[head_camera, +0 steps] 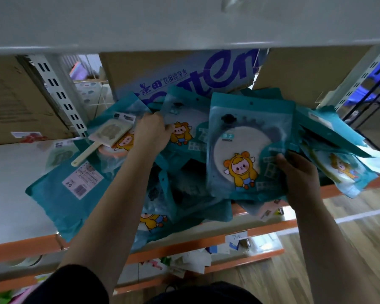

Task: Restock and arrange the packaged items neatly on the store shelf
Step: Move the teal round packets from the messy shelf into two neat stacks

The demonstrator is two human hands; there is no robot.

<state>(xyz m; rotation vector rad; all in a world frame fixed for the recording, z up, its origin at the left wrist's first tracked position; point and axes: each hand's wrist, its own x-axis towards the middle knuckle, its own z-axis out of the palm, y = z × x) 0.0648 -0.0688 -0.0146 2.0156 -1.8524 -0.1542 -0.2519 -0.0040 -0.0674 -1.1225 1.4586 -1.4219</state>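
**Loose pile hanging over the shelf's front edge**

My right hand (298, 174) grips the front pack (248, 145) at its lower right corner, probably with others bunched behind it. My left hand (151, 132) pinches the edge of a second pack (184, 128) further back, near the carton (195, 73).

The pile (184, 194) lies mid-shelf, and several packs overhang the front edge of the shelf (13, 183). They look slippery, so a tug on either pack could send them sliding off.

The front pack faces me, hang-hole end toward the shelf's back. Its long axis runs front to back.
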